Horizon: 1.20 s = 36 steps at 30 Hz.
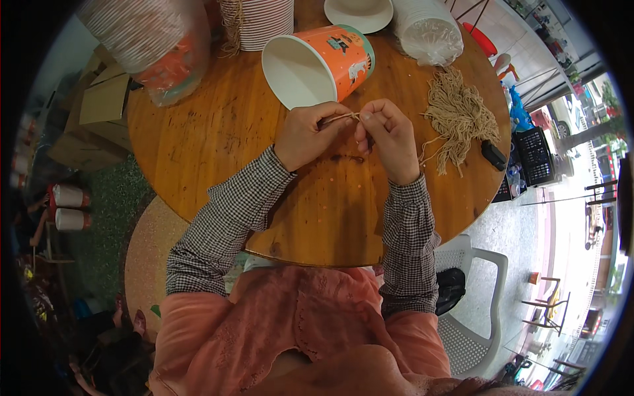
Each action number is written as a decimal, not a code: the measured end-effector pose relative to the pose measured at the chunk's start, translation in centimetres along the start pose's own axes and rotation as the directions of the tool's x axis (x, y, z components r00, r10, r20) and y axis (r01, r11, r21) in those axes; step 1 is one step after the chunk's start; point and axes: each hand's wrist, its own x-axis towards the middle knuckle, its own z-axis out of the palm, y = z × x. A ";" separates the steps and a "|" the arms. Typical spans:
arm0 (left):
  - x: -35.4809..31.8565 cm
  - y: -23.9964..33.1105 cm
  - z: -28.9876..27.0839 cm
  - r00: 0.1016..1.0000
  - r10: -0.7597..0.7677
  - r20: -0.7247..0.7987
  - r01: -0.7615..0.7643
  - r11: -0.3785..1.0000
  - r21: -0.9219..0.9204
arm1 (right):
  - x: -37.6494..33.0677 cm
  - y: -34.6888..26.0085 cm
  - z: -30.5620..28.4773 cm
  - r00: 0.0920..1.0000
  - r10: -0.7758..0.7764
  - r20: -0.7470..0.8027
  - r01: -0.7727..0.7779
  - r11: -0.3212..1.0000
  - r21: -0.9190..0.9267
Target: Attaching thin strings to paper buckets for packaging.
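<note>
Over the middle of the round wooden table (218, 132), a thin tan string (342, 117) runs between my two hands. My left hand (305, 137) is closed, pinching one part of it. My right hand (391, 137) pinches the string between thumb and fingertips, close to the left. Just beyond them an orange printed paper bucket (348, 56) lies on its side, its white open mouth facing left and toward me. To the right of my right hand sits a tangled heap of tan strings (460, 112), some strands trailing over the wood.
Plastic-wrapped buckets (165, 63) stand at the far left, beside a stack of white-rimmed buckets (266, 26). A white bowl (358, 14) and a bagged white stack (430, 36) are at the back. A small black object (493, 156) lies near the right edge. A chair (496, 297) stands right.
</note>
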 end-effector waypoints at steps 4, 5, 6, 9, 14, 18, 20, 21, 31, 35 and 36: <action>0.0 -0.3 0.1 0.999 0.023 -0.022 -0.024 0.998 -0.052 | 0.1 0.0 0.2 0.999 -0.025 -0.031 0.026 0.999 0.021; -0.1 -0.3 0.1 0.999 0.026 -0.022 -0.028 0.998 -0.060 | 0.1 0.1 0.2 0.999 -0.025 -0.032 0.026 0.999 0.022; -0.1 -0.2 0.0 0.999 0.030 -0.022 -0.032 0.997 -0.069 | 0.1 0.1 0.2 0.999 -0.027 -0.036 0.028 1.000 0.010; 0.0 0.4 0.2 1.000 -0.016 -0.022 0.012 0.985 -0.174 | 0.2 0.1 0.1 0.998 -0.028 -0.049 0.028 1.000 -0.011; 0.0 0.4 -0.2 0.999 -0.048 -0.015 0.046 0.991 -0.129 | 0.2 0.2 -0.1 0.996 -0.045 -0.071 0.042 0.998 -0.039; 0.0 0.2 -0.1 0.999 -0.026 -0.020 0.024 0.996 -0.088 | 0.3 0.3 0.0 0.995 -0.045 -0.087 0.040 0.997 -0.063; 0.0 0.5 -0.2 1.000 0.007 -0.017 -0.008 1.000 -0.030 | 0.3 0.4 0.0 0.993 -0.069 -0.091 0.061 0.995 -0.085; 0.0 0.7 -0.2 0.999 0.038 -0.014 -0.038 0.999 0.030 | 0.3 0.4 0.1 0.991 -0.063 -0.116 0.053 0.995 -0.087; -0.1 0.2 -0.3 0.982 -0.142 -0.125 0.108 0.963 -0.246 | 0.5 0.9 -0.2 0.980 -0.118 -0.158 0.104 0.990 -0.093; -0.2 0.9 0.0 0.968 -0.184 -0.168 0.134 0.952 -0.274 | 0.3 0.6 0.4 0.970 -0.128 -0.205 0.118 0.991 -0.062; -0.2 0.9 0.0 0.967 -0.191 -0.169 0.135 0.946 -0.295 | 0.1 0.4 0.6 0.967 -0.135 -0.214 0.135 0.991 -0.013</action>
